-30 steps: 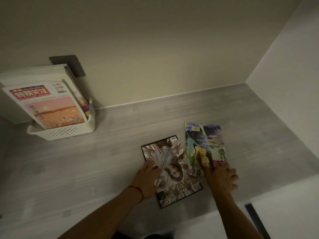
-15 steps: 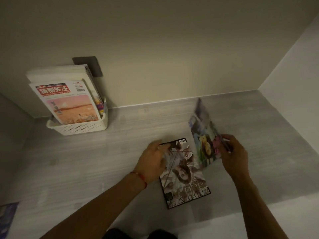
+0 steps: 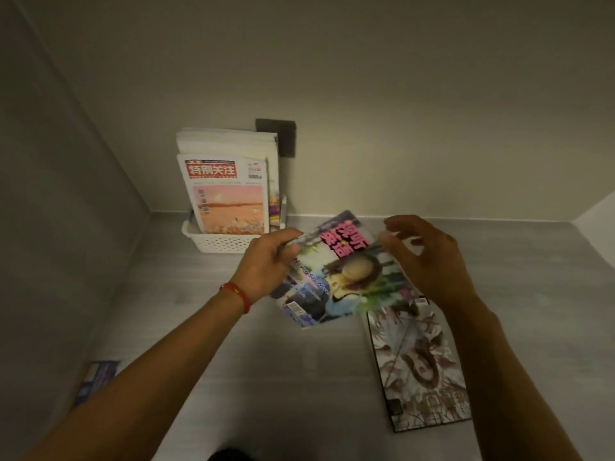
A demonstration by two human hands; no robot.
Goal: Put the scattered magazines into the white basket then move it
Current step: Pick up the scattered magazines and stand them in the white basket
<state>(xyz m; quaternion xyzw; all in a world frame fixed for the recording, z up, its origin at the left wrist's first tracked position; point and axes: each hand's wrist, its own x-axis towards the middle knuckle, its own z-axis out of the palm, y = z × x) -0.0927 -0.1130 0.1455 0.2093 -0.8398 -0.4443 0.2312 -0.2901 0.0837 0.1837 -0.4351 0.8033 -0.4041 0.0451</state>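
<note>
Above the tabletop (image 3: 233,327) my left hand (image 3: 266,264) grips the colourful magazine (image 3: 336,274) for the white basket (image 3: 223,239); right hand (image 3: 429,261) hangs loosely curled, releasing.

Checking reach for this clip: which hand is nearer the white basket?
Left. The left hand, gripping the colourful magazine, sits just right of the white basket; the right hand is farther right.

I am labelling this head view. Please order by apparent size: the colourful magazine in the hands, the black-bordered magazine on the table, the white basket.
1. black-bordered magazine and colourful magazine: they look alike; the colourful one is raised and partly hidden by the hands, so no ranking.
2. white basket: smallest, but farthest away.
</note>
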